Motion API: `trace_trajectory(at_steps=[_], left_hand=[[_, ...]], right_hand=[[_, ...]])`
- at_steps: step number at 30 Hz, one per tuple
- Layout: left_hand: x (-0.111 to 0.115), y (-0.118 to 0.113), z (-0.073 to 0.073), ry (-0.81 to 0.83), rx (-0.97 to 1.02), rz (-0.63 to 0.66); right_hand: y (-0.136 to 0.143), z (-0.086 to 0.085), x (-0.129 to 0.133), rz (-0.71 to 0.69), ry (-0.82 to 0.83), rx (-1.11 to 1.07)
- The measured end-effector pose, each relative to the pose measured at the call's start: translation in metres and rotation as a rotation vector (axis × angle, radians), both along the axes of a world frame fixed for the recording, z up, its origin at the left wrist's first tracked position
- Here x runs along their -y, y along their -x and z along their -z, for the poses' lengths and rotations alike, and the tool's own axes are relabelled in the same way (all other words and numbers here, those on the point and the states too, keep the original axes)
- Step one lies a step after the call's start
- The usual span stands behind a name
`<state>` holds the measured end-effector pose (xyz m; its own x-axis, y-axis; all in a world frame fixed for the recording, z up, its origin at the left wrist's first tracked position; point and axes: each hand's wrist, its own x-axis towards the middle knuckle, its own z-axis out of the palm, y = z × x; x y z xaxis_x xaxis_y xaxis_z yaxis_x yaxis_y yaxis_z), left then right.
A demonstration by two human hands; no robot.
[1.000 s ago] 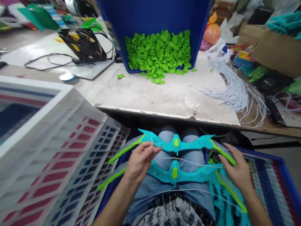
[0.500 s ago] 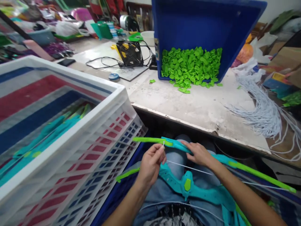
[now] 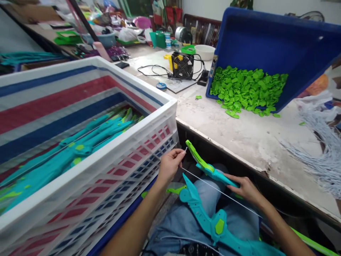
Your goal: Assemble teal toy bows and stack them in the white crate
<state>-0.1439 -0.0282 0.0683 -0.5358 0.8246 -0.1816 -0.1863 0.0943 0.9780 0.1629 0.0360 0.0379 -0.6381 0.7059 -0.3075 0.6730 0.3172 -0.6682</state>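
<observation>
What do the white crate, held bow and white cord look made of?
White crate: likely rigid, smooth plastic, given its lattice walls. Held bow: probably moulded plastic, smooth, evenly coloured. White cord: perhaps synthetic textile, thin and pulled straight; finish too fine to tell.

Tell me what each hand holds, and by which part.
Left hand: the string, by its end. Right hand: the farther bow, by its teal part.

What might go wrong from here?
The white string is pinched only near its end, so it might slip from the left hand.
The upper bow, held by the right hand with its green tip in the air, might twist.
The lower bow rests on the lap with neither hand holding it, so it could slide off.
</observation>
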Motion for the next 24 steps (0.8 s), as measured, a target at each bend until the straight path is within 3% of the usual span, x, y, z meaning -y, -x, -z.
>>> trace_trajectory(at_steps=[6, 17, 22, 24], left_hand=[[-0.017, 0.008, -0.001, 0.001, -0.039, 0.131], [-0.029, 0.007, -0.002, -0.104, 0.065, 0.117], [-0.024, 0.002, -0.005, -0.072, 0.251, 0.222], [-0.018, 0.0, -0.003, -0.065, 0.313, 0.255]], right_hand=[[-0.003, 0.004, 0.0, 0.001, 0.015, -0.016], [-0.004, 0.002, 0.006, -0.05, -0.115, 0.005], [-0.025, 0.026, 0.028, -0.045, -0.338, -0.002], [-0.031, 0.043, 0.019, -0.018, -0.46, -0.04]])
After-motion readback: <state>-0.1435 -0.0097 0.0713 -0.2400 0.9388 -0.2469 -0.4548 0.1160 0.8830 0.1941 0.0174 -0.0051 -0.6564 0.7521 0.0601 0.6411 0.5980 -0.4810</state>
